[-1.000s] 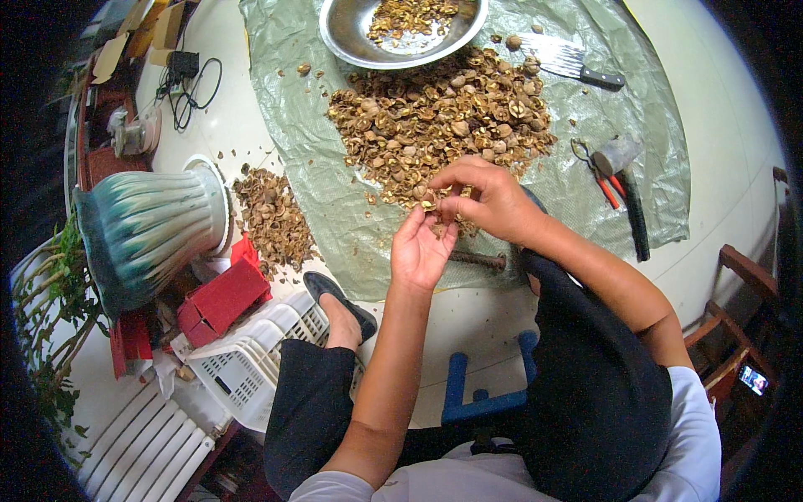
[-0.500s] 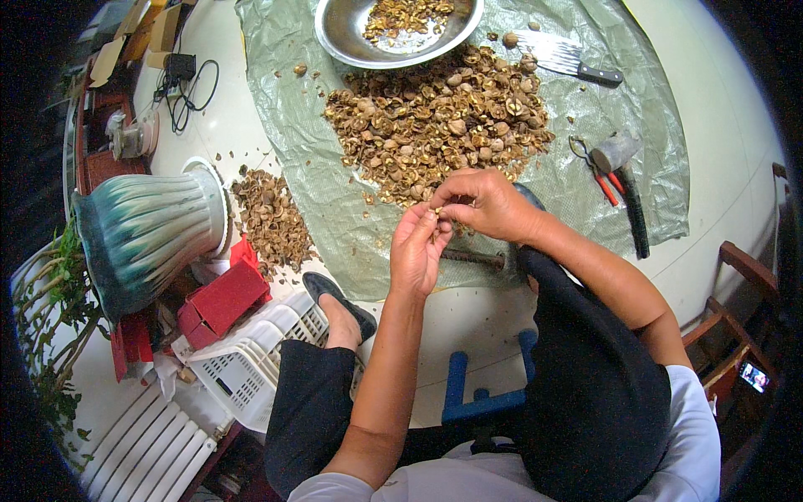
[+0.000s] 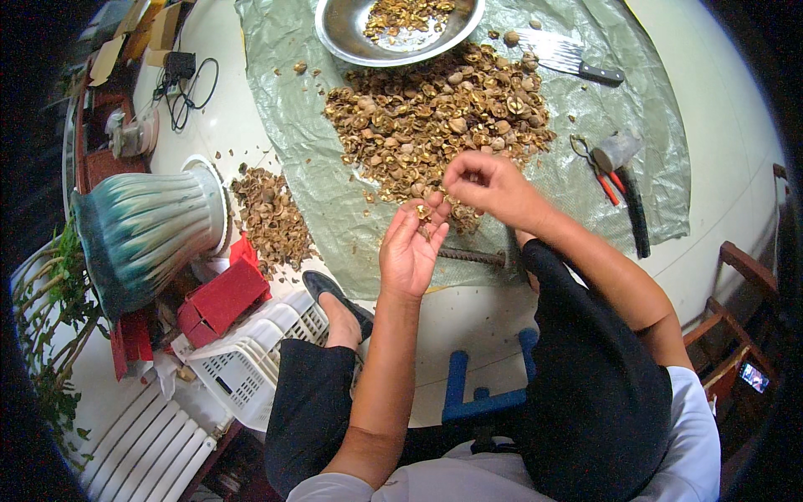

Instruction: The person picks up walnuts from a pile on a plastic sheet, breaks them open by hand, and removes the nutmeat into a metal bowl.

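My left hand [image 3: 406, 256] is turned palm up, fingers curled, and pinches a piece of cracked walnut [image 3: 422, 212] at its fingertips. Just to the right and a little farther away is my right hand [image 3: 495, 189], apart from the left. Its fingers are bent together, and whatever may be between them is hidden. Beyond both hands spreads a heap of cracked walnuts [image 3: 435, 125] on a green tarp [image 3: 305, 213]. A steel bowl [image 3: 334, 43] at the far side holds walnut kernels [image 3: 407, 18].
On the tarp's right lie a black-handled slotted turner [image 3: 577, 64], red-handled pliers [image 3: 604, 181] and a mallet [image 3: 619, 152]. A ribbed metal rod [image 3: 473, 257] lies near my knees. Leftward are a shell heap [image 3: 272, 222], a flowerpot [image 3: 150, 234] and a white crate [image 3: 242, 368].
My hands have come apart: the right has lifted away slightly up and right, while the left has dropped a little and tilted open, showing the walnut piece.
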### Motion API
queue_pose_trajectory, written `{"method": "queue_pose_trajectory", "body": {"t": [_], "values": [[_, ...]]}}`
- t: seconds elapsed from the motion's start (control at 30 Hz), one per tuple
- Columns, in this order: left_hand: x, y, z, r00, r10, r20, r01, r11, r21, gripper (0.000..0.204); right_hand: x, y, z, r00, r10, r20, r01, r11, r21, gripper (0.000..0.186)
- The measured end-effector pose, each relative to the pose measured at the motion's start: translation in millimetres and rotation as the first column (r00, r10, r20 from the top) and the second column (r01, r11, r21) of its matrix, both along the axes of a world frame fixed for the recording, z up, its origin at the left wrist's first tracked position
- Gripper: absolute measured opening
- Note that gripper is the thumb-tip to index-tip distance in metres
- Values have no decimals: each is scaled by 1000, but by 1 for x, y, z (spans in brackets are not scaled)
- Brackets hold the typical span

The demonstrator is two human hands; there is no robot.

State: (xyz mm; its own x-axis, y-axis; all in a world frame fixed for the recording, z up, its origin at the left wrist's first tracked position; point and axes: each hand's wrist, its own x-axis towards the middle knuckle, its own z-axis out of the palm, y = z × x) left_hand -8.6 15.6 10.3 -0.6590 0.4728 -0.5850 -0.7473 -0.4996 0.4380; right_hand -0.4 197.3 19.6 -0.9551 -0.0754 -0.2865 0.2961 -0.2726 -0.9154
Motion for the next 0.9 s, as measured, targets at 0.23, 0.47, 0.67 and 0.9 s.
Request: {"method": "queue_pose_trajectory", "body": {"t": [0.23, 0.47, 0.67, 0.9], "values": [[3, 7, 5, 981, -12, -194, -22, 985, -170, 17, 6, -19, 4, 972, 28, -234, 53, 940, 336, 8], [9, 5, 1, 953, -51, -299, -39, 958, -286, 16, 8, -24, 3, 987, 48, -156, 3, 951, 311, 7], [7, 8, 3, 954, 4, -299, -79, 967, -242, 16, 11, -27, 2, 995, 4, -100, 12, 986, 164, 8], [8, 6, -1, 915, -11, -404, -136, 933, -332, 16, 10, -30, 8, 990, -54, -127, 83, 967, 241, 8]]}}
